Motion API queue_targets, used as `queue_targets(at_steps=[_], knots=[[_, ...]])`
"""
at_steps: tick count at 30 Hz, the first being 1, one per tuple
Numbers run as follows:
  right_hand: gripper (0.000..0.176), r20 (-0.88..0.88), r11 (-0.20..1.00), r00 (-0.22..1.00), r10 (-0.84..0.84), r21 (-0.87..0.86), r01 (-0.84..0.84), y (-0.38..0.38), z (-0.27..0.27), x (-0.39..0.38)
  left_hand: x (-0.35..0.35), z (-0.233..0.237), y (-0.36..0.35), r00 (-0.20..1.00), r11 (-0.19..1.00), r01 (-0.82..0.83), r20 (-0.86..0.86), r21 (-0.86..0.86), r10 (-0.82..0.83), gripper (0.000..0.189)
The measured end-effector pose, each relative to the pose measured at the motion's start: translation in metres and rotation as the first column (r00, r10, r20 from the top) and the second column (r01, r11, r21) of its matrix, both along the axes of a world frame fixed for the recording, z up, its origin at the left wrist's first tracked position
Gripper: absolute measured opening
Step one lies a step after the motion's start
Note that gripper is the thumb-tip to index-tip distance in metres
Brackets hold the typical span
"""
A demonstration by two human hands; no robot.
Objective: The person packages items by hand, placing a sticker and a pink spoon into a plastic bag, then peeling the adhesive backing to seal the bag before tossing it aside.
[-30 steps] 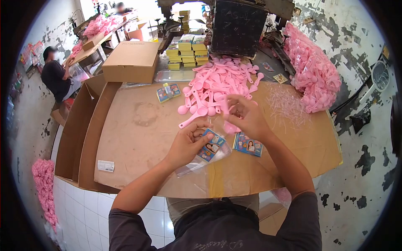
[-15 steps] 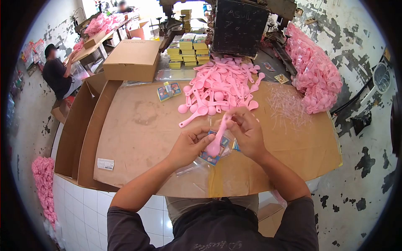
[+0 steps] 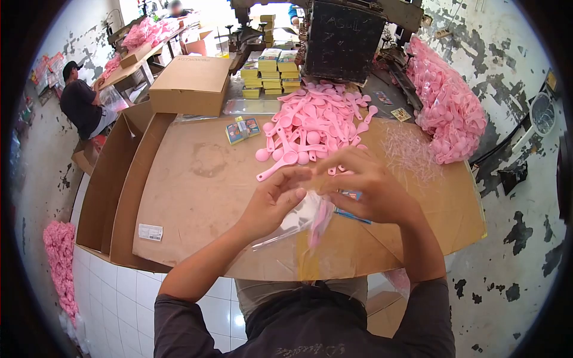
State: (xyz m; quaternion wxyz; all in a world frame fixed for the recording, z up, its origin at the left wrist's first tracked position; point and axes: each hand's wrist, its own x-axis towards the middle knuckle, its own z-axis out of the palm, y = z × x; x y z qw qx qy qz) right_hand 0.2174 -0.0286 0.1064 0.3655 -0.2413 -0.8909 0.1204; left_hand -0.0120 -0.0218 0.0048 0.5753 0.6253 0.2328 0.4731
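Note:
A pink measuring spoon [image 3: 320,224], smeared by motion, hangs inside a clear plastic bag below my right hand [image 3: 373,185]. That hand's fingers pinch near the bag's top, though the exact grip is blurred. My left hand [image 3: 277,200] is just left of it, thumb and fingers curved and apart, fingertips close to the right hand's. Beneath my hands lie flat clear plastic bags [image 3: 280,235]. Blue printed cards [image 3: 352,218] show partly under my right hand. Beyond my hands spreads a heap of pink spoons [image 3: 316,119].
A banded card bundle [image 3: 242,130] lies left of the heap; card stacks [image 3: 270,71] stand behind. A carton [image 3: 188,86] and an open box [image 3: 98,197] are left. Bagged spoons [image 3: 447,101] and plastic strips [image 3: 412,155] lie right. Another person [image 3: 83,104] sits far left.
The spoon has left the spot above the card and now hangs lower in the plastic bag. My right hand has moved slightly right, its fingers spread more; my left thumb and fingers have parted.

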Motion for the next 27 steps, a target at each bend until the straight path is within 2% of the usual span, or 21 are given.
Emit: queue_targets(at_steps=[2, 5, 8, 11, 14, 17, 20, 23, 26, 27], knots=[[0.012, 0.157, 0.986, 0.986, -0.06, 0.161, 0.034, -0.009, 0.015, 0.003, -0.006, 0.002, 0.002, 0.984, 0.971, -0.042, -0.157, 0.236, 0.08, 0.039], [0.012, 0.235, 0.975, 0.953, -0.191, 0.159, 0.156, -0.015, 0.016, 0.001, -0.006, 0.006, -0.01, 0.985, 0.971, 0.058, -0.173, 0.233, -0.018, 0.043], [0.011, 0.165, 0.971, 0.961, -0.222, -0.051, 0.233, -0.015, 0.014, -0.002, 0.002, 0.021, -0.017, 0.981, 0.931, 0.058, -0.192, 0.361, 0.013, 0.04], [0.012, 0.127, 0.988, 0.981, -0.149, -0.029, 0.153, -0.012, 0.01, -0.004, 0.006, 0.023, -0.019, 0.992, 0.985, 0.014, -0.124, 0.174, 0.008, 0.036], [0.013, 0.111, 0.986, 0.989, -0.098, -0.12, 0.111, -0.014, 0.004, -0.006, 0.004, 0.005, -0.009, 0.991, 0.994, 0.036, -0.131, 0.105, -0.022, 0.035], [0.017, 0.062, 0.991, 0.994, -0.094, -0.088, 0.099, -0.013, -0.003, -0.006, 0.002, -0.002, -0.007, 0.979, 0.999, 0.04, -0.2, 0.002, -0.039, 0.034], [0.022, 0.053, 0.971, 0.983, -0.176, -0.153, 0.183, -0.015, 0.0, -0.008, 0.008, 0.012, -0.016, 0.996, 0.999, 0.029, -0.08, -0.024, -0.03, 0.032], [0.023, 0.01, 0.969, 0.976, -0.218, -0.12, 0.218, -0.015, -0.006, -0.014, 0.013, 0.006, -0.015, 0.999, 0.998, -0.038, -0.005, 0.048, 0.039, 0.026], [0.02, -0.1, 0.918, 0.959, -0.265, 0.278, 0.282, -0.007, -0.015, -0.017, 0.009, 0.013, -0.011, 0.999, 1.0, 0.019, 0.043, -0.019, -0.019, 0.029], [0.019, -0.062, 0.904, 0.96, -0.275, 0.324, 0.28, -0.008, -0.013, -0.018, 0.01, 0.011, -0.011, 0.999, 1.0, -0.008, 0.041, 0.001, 0.008, 0.029]])
